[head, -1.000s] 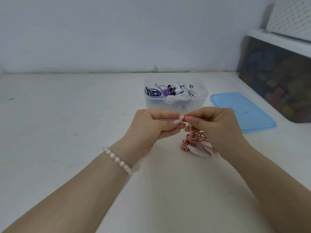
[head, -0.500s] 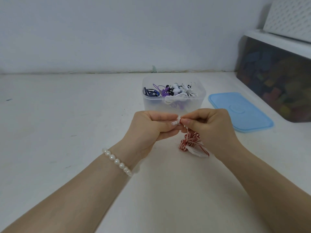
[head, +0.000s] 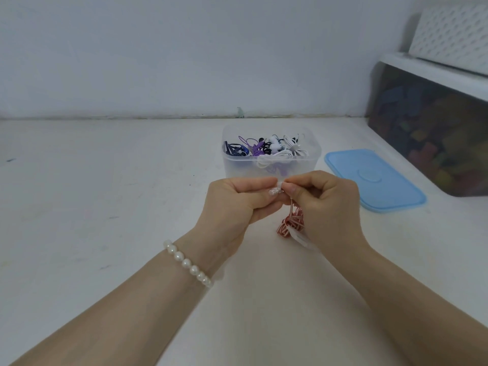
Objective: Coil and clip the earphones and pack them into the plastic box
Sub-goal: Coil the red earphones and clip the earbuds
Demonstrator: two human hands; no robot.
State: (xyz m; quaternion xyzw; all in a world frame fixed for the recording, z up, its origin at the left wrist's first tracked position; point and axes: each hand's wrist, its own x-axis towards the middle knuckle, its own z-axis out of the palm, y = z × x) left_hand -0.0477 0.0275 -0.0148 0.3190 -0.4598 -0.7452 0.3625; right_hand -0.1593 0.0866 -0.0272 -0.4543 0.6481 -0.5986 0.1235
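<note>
**Both hands pinch the top of the red earphone bundle**

Left hand [head: 239, 200] and right hand [head: 327, 204] meet fingertip to fingertip, both closed in a pinch on a small pale piece at the top of the red earphones [head: 291, 223]. It is probably the clip or an earbud; too small to tell. The other fingers on both hands are curled in.

The bundle hangs below the pinch, just in front of the plastic box [head: 272, 169] and above the table [head: 105, 207]. Whether its lower end touches the table cannot be told.

Handling, as a judgement:
- Light and limp. The cord has no stiffness of its own, so loops will spring apart if the pinch eases.
- Thin cord, smooth jacket, likely slippery. Best hold is at the gathered neck of the coil, where the clip should bite.
- A pale tag or wrapper [head: 299, 237] hangs at the low end and could snag on the box rim.

Orientation: long axis runs roughly vertical, top end at the fingertips, loops pointing down and slightly toward the person.

Box is open and already holds other coiled earphones [head: 264, 149] in blue, purple, black and white. Blue lid [head: 375, 180] lies flat on the table to the right of the box, apart from it.
</note>
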